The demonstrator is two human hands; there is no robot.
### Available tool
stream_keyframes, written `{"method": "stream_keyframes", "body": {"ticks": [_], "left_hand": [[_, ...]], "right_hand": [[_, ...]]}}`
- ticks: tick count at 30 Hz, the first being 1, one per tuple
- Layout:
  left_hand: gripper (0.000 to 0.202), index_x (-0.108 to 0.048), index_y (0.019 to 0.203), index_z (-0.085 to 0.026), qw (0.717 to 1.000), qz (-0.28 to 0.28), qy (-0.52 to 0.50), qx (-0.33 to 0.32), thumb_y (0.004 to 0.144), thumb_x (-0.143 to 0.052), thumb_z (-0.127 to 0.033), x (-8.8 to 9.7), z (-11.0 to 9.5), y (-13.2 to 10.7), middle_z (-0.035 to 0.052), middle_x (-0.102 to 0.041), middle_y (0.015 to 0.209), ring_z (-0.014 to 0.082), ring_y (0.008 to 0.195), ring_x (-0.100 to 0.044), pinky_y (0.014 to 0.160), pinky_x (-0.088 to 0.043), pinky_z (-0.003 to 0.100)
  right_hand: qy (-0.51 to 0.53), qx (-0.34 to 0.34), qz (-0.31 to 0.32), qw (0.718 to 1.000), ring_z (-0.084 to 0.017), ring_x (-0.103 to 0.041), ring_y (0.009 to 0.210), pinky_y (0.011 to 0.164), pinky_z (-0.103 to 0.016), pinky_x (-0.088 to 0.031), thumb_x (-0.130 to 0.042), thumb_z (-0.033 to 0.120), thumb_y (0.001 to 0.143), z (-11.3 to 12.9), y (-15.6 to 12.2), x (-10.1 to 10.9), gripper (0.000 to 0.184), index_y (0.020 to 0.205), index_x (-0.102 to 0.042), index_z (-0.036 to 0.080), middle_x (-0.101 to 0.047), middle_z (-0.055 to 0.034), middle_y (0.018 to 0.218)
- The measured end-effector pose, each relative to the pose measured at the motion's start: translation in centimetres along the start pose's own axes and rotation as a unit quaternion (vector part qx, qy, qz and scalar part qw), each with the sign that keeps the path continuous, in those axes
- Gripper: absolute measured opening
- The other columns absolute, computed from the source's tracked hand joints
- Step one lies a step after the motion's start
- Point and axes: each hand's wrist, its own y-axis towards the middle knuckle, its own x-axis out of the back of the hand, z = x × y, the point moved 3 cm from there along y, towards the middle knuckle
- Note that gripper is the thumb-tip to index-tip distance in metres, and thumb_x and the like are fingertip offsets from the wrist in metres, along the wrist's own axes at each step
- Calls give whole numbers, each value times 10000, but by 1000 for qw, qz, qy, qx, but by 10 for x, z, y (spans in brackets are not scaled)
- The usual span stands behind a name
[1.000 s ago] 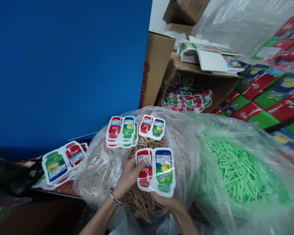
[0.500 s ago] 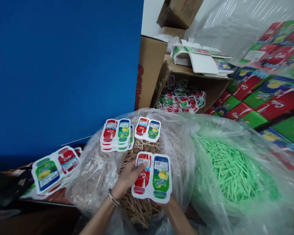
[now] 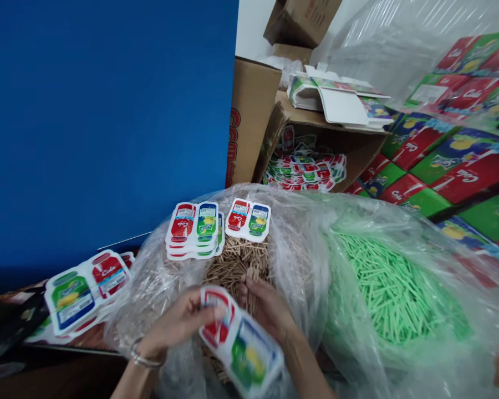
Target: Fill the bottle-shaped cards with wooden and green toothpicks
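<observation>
My left hand [image 3: 178,327], with a bracelet at the wrist, grips a flat two-jar-shaped packet [image 3: 249,354] by its red Cola end. The packet tilts down to the right and is smeared by motion; its green and blue Sprite half covers part of my right forearm. Beside it, my right hand [image 3: 270,305] is in the heap of thin brown sticks [image 3: 233,269], fingers closed around a small bunch of them. A clear plastic bag [image 3: 149,310] surrounds the heap. At its far side lie a single packet [image 3: 248,220] and a small packet stack [image 3: 193,230].
Green sticks [image 3: 395,288] fill another plastic bag on the right. More packets [image 3: 85,293] lie at the left beneath a blue panel [image 3: 108,111]. Behind, an open carton [image 3: 357,149] holds many packets, and printed Cola boxes [image 3: 461,160] are stacked at the right.
My left hand has drawn the packet down and turned it slantwise. The right hand has come out from beneath the packet and moved up into the brown sticks, closing on some.
</observation>
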Motion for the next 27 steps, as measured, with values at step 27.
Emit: {"method": "stream_keyframes", "body": {"ticks": [27], "left_hand": [[254,-693,690,-160,954,79,282,-57,846,-537,-286,-42,38,-10,25,-684,616,136,575,-594,570,-422,196]], "right_hand": [[117,-45,62,990,-128,-512,653,663,-272,-409,-721,455,688,-32,-17,-15,379,956,-598,216,-497,25,704]]}}
